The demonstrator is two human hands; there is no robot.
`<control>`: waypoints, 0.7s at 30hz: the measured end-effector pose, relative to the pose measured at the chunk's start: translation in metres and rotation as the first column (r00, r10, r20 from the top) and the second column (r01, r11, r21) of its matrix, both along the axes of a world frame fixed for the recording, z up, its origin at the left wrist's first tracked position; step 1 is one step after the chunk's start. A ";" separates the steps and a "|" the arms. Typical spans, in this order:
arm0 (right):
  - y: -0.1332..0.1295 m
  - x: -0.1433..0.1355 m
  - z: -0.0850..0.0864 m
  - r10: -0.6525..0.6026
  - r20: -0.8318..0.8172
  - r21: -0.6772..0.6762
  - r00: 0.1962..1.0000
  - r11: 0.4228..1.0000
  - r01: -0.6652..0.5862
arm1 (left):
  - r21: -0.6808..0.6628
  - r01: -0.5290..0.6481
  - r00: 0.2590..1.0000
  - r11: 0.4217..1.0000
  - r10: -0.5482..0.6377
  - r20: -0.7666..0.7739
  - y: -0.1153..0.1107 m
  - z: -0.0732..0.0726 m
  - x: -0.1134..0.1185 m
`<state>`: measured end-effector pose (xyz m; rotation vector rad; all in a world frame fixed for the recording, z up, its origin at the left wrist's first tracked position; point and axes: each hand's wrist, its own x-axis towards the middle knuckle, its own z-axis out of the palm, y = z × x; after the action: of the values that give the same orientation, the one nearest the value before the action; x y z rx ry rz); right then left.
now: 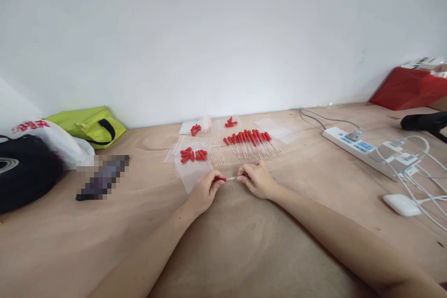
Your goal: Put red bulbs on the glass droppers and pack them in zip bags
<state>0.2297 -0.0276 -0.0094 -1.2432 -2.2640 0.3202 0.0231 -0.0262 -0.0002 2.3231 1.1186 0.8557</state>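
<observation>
Between the fingers of my left hand [206,189] is a red rubber bulb [220,179]. My right hand [255,179] pinches the other end of a thin clear tube [231,178], which lies level between the hands and meets the bulb. Behind my hands, a row of red-capped droppers [248,137] lies side by side on the table. Loose red bulbs [187,154] rest on a clear plastic bag [193,172] to the left, with several bare clear tubes [217,154] beside them. Two smaller groups of bulbs [195,129] [231,122] lie farther back.
A white power strip [359,149] with plugs and cables stands at the right, near a white case [402,205]. A red bag [412,88] sits at the back right. Leftward are a phone [103,178], a yellow-green bag [84,123] and a black bag [28,172].
</observation>
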 end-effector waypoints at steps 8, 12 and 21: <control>0.000 0.002 0.002 0.070 -0.017 0.019 0.997 0.997 -0.069 | 0.087 0.080 0.993 0.993 -0.071 -0.099 -0.003 0.001 0.002; 0.000 0.003 0.003 0.076 0.019 0.038 0.997 0.996 -0.076 | 0.152 0.060 0.983 0.987 -0.032 -0.183 -0.005 0.001 0.002; -0.005 0.002 0.004 0.050 0.082 0.074 0.995 0.996 -0.056 | 0.203 0.093 0.975 0.975 -0.048 -0.216 -0.005 0.000 0.002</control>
<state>0.2322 -0.0324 -0.0050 -1.1779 -2.3575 0.2049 0.0250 -0.0312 0.0000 2.6657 1.0629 0.7490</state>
